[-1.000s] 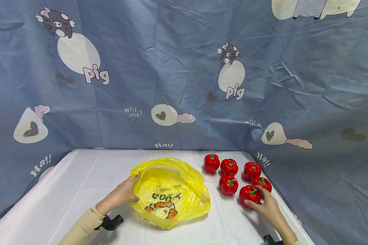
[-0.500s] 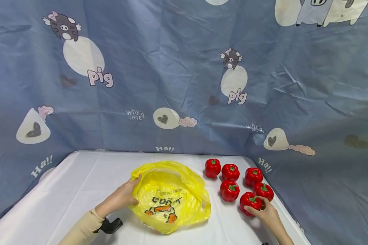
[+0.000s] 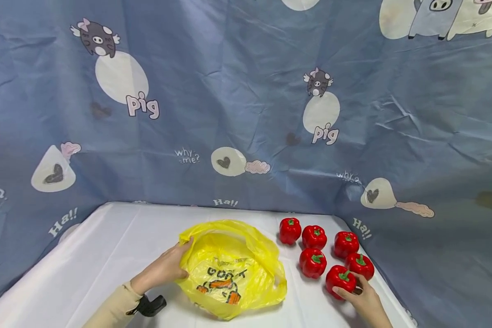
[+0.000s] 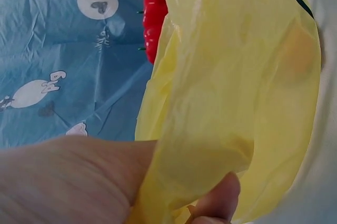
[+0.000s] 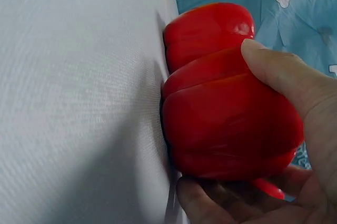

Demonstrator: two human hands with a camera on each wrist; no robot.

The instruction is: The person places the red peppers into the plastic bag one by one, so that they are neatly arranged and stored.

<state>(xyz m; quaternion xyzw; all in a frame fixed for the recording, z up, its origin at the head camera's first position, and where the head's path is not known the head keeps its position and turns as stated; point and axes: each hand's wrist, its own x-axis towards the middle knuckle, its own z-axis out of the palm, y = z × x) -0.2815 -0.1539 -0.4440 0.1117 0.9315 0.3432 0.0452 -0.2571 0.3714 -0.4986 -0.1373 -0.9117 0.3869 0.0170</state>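
Observation:
A yellow plastic bag (image 3: pixel 266 291) with black and orange print lies on the white tablecloth, its mouth spread wide. My left hand (image 3: pixel 164 269) holds the bag's left rim, thumb on the near side; the left wrist view shows the thin bag (image 4: pixel 226 92) between the thumb and fingers of the hand (image 4: pixel 79 176). To the right, my right hand (image 3: pixel 369 301) grips a red bell pepper (image 3: pixel 337 281) with a green stem. In the right wrist view, the thumb lies over one side of the bell pepper (image 5: pixel 226 124), with fingers around the other; it stands at the cloth.
Several more red bell peppers (image 3: pixel 313 263) stand behind and beside the gripped one, near the right edge of the tablecloth (image 3: pixel 106 255). A blue curtain (image 3: pixel 246 105) with pig prints hangs behind the table and along both sides.
My right hand has settled further around the front bell pepper, fingers now lower on its right side. The left hand keeps its hold on the bag. The head view has shifted slightly.

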